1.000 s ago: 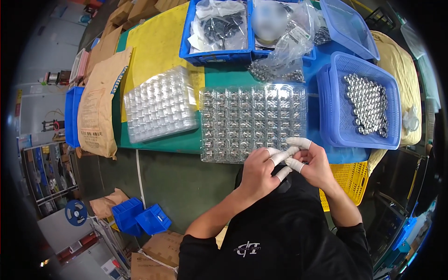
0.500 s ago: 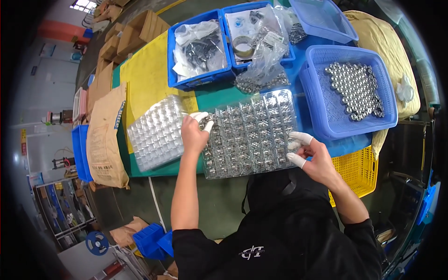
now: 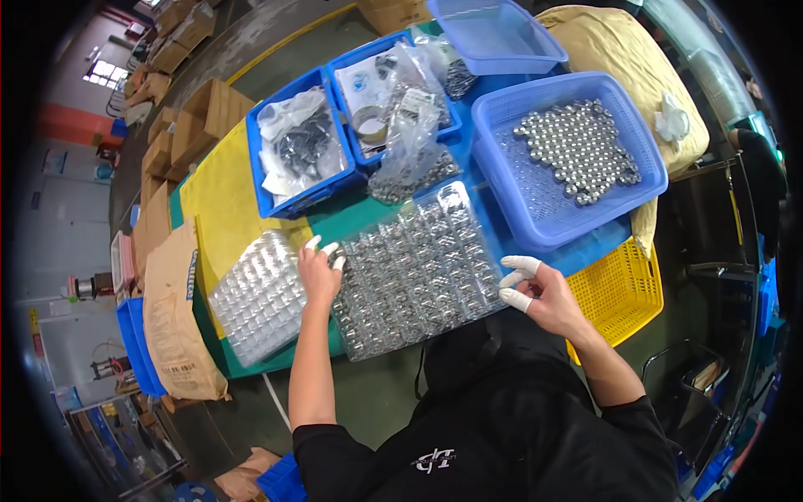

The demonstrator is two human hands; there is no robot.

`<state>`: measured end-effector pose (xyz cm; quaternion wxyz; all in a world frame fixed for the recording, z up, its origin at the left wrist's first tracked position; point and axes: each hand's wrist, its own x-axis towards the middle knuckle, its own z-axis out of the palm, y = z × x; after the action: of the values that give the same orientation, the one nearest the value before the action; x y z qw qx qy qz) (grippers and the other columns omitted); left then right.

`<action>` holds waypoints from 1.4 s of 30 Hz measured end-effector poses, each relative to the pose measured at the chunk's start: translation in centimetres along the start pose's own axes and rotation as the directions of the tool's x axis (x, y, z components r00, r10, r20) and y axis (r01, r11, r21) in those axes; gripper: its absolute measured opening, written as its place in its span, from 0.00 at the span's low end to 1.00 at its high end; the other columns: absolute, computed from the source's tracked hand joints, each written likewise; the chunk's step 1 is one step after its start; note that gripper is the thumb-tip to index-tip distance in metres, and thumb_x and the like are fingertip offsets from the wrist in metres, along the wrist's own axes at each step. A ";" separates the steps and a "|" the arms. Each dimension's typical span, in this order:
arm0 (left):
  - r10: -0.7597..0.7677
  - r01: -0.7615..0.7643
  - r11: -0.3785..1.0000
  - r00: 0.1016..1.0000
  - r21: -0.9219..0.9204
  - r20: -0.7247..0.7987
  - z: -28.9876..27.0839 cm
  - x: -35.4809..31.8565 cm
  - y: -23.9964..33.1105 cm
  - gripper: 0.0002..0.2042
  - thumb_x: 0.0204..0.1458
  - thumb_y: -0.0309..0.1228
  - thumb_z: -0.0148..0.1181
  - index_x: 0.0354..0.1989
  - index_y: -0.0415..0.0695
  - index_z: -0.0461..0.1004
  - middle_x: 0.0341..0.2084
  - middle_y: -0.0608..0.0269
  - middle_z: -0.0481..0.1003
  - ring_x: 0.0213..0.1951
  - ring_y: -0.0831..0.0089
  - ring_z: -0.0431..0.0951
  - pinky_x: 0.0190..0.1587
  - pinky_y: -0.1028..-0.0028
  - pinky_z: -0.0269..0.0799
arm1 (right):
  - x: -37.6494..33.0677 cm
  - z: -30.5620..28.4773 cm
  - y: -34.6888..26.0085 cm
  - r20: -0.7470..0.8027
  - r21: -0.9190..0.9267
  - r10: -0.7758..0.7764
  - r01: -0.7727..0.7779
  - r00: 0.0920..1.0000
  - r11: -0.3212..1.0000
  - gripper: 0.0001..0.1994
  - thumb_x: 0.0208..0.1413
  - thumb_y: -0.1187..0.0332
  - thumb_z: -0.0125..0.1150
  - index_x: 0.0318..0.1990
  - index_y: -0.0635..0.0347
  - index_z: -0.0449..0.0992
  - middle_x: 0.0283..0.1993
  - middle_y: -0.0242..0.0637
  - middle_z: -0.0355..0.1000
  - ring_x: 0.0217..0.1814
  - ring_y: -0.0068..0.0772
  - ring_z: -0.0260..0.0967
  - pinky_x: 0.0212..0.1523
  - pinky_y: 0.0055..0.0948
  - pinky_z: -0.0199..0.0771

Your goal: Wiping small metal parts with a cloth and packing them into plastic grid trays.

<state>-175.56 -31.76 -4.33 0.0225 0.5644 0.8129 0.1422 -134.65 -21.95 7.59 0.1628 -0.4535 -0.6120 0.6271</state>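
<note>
A clear plastic blister tray (image 3: 418, 272), its rows of pockets filled with small shiny metal parts, lies tilted at the table's near edge in front of me. My left hand (image 3: 320, 272) is at the tray's left edge, fingers apart, with white finger cots on the tips. By the tray's right edge, my right hand (image 3: 544, 293) has its cotted fingers and thumb spread apart, holding nothing; whether they touch the edge I cannot tell. Left of my left hand lies a second clear tray (image 3: 261, 297), with no metal parts visible in it.
A blue-violet basket (image 3: 493, 188) of round metal parts stands at right, above a yellow crate (image 3: 623, 293). Behind are two blue bins (image 3: 347, 180) with plastic bags and a tape roll (image 3: 368, 124). A brown paper sack (image 3: 171, 309) lies at left.
The view has shifted, so the table sits lower and further left. My left hand has slid off the filled tray's top corner to its left edge. The right-hand fingers have drawn slightly away from the tray.
</note>
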 end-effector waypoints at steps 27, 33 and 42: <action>-0.167 0.121 0.925 0.981 -0.359 -0.101 -2.5 -9.4 11.3 0.13 0.47 0.26 0.67 0.42 0.40 0.77 0.52 0.53 0.72 0.56 0.54 0.69 0.61 0.60 0.62 | 10.6 -15.6 1.3 -0.094 -0.941 -0.100 -0.055 0.991 0.335 0.10 0.40 0.70 0.64 0.33 0.61 0.77 0.34 0.49 0.77 0.41 0.52 0.76 0.42 0.45 0.76; -0.200 0.147 0.908 0.975 -0.392 -0.096 -1.7 -10.7 11.8 0.12 0.47 0.26 0.67 0.41 0.40 0.78 0.49 0.55 0.74 0.53 0.55 0.72 0.59 0.61 0.65 | 12.1 -15.6 3.1 -0.051 -0.944 -0.104 -0.014 0.993 0.331 0.10 0.38 0.75 0.62 0.33 0.64 0.76 0.34 0.52 0.76 0.41 0.54 0.75 0.43 0.45 0.75; -0.213 0.167 0.886 0.975 -0.432 -0.060 -1.0 -12.3 11.4 0.12 0.46 0.26 0.67 0.40 0.40 0.78 0.46 0.54 0.75 0.49 0.55 0.74 0.53 0.62 0.69 | 11.7 -15.7 3.3 0.061 -0.903 -0.131 0.111 0.989 0.415 0.18 0.39 0.77 0.62 0.43 0.61 0.77 0.38 0.47 0.77 0.45 0.50 0.74 0.47 0.41 0.73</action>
<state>-160.87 -39.60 -2.00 0.1154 0.4553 0.8138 0.3422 -127.70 -3.99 2.72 -0.0554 -0.4306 -0.8820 0.1832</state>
